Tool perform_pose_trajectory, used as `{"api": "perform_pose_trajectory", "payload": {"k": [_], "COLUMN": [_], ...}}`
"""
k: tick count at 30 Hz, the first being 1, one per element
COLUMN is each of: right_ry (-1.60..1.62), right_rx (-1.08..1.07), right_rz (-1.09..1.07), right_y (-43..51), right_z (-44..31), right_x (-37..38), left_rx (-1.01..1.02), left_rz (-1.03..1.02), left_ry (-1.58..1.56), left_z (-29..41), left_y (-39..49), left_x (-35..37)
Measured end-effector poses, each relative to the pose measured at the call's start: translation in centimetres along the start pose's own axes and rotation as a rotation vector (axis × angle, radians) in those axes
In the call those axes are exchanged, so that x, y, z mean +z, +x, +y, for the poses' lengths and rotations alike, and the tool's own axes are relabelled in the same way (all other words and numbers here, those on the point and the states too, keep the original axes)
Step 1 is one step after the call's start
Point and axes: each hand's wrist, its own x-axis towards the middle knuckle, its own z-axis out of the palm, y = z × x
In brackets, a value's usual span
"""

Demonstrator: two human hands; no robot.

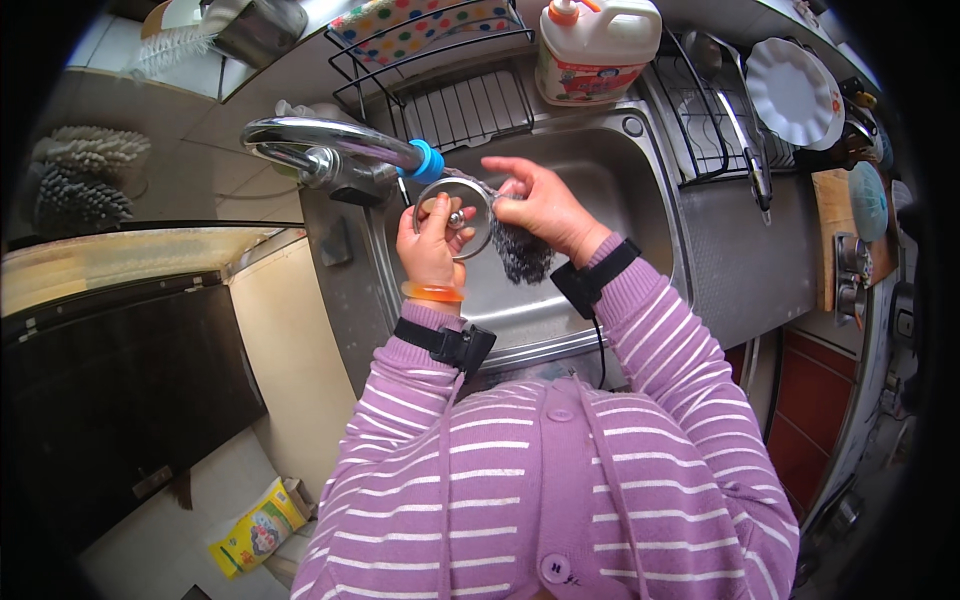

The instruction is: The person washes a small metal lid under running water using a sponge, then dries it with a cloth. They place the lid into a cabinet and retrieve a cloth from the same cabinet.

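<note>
My left hand [435,236] grips a small round glass lid [474,234] with a metal rim and a metal knob, tilted below the faucet's blue outlet [425,161]. At the lid's right edge is my right hand [544,202], its thumb and fingers pinched near the rim and the index finger extended. A dark, wet-looking mesh or scrubber [525,251] hangs below that hand; how it is held is partly hidden. Both hands are over the stainless steel sink [592,169].
A white jug with an orange cap [596,60] stands behind the sink. Black wire racks hold a dotted cloth [420,30], utensils and white scalloped dishes [791,90]. The chrome faucet [330,135] arches in from the left. A ribbed metal drainboard [750,255] adjoins the sink's right side.
</note>
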Motion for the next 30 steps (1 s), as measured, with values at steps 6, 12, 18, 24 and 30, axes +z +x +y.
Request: {"api": "perform_pose_trajectory", "payload": {"k": [6, 12, 18, 24, 30], "right_ry": [-0.211, -0.042, -0.111, -0.112, 0.061], "right_rx": [0.159, 0.055, 0.124, 0.112, 0.141], "right_rz": [-0.117, -0.038, -0.052, -0.010, -0.100], "right_y": [0.1, -0.1, 0.0, -0.8, -2.4], "right_z": [0.0, 0.4, -0.4, -0.2, 2.5], "right_x": [-0.1, -0.1, -0.4, 0.6, -0.3], "left_rx": [0.087, 0.011, 0.014, 0.010, -0.019], "left_rz": [-0.027, -0.067, -0.039, -0.042, 0.012], "left_ry": [-0.012, 0.058, 0.044, 0.007, -0.017], "left_z": [0.3, 0.3, 0.1, 0.2, 0.9], "left_y": [0.5, 0.6, 0.0, 0.5, 1.3], "left_x": [-0.2, -0.6, -0.5, -0.5, -1.6]}}
